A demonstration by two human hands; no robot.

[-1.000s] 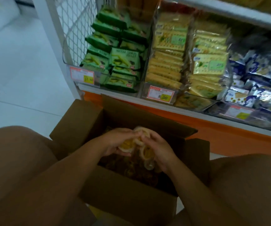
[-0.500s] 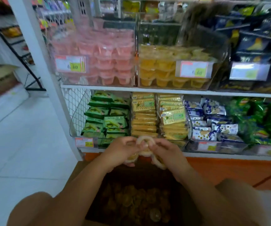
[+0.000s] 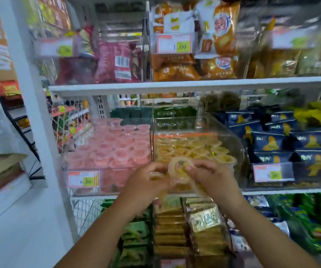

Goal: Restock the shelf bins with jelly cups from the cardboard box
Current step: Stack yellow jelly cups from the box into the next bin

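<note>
Where the white shelf post (image 3: 30, 122) stands at the far left, the pink bin (image 3: 117, 185) sits just beside it on the middle shelf. It is filled with pink jelly cups (image 3: 115, 149) and carries a price tag (image 3: 83, 178) on its front wall.

To the right of that tag, the left hand (image 3: 148, 183) is raised in front of the shelf edge. Its fingers are curled round one cup of the handful of jelly cups (image 3: 179, 169), and its fingertips meet those of the other hand.

The handful is held between both hands, level with the front wall of the yellow bin (image 3: 235, 140) and just in front of it. One cup faces the camera with its round rim fully visible. Another hangs lower, under the right palm. The exact number of cups in the handful cannot be told.

The right hand (image 3: 211, 177) pinches the rim of the facing cup between thumb and forefinger. Its remaining fingers are curled underneath.

Behind the hands, the yellow bin holds loose yellow cups (image 3: 200, 149), heaped nearly to its top. On the shelf below lie stacked biscuit packs (image 3: 173, 229).

Further right, blue packets (image 3: 291, 144) fill the neighbouring bin. On the shelf above stand orange crisp bags (image 3: 221, 35).
</note>
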